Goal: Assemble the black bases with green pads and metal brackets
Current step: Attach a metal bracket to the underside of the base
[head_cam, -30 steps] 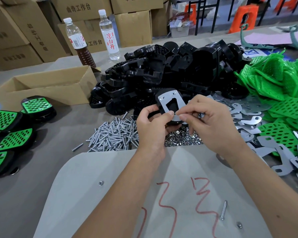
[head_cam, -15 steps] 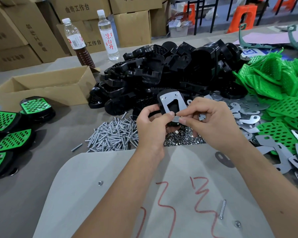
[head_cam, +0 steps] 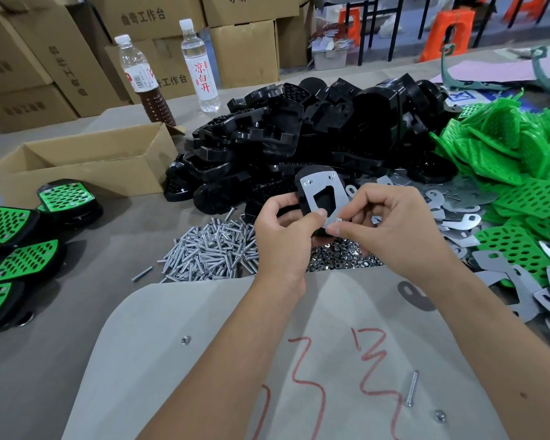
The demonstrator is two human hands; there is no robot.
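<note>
My left hand grips a black base held upright above the table, thumb pressed on its lower edge. A metal bracket lies on the base's face with two fasteners at its top corners. My right hand pinches a small nut at the bracket's bottom corner. Behind lie a heap of black bases, a pile of green pads at the right, and loose metal brackets beside them.
A pile of screws and a pile of nuts lie under my hands. Several finished assemblies sit at the left. An open cardboard box and two bottles stand behind. A grey sheet with one loose screw covers the front.
Both hands and the base stay in nearly the same place. My right fingers have shifted slightly at the bracket's lower corner, where the nut now shows.
</note>
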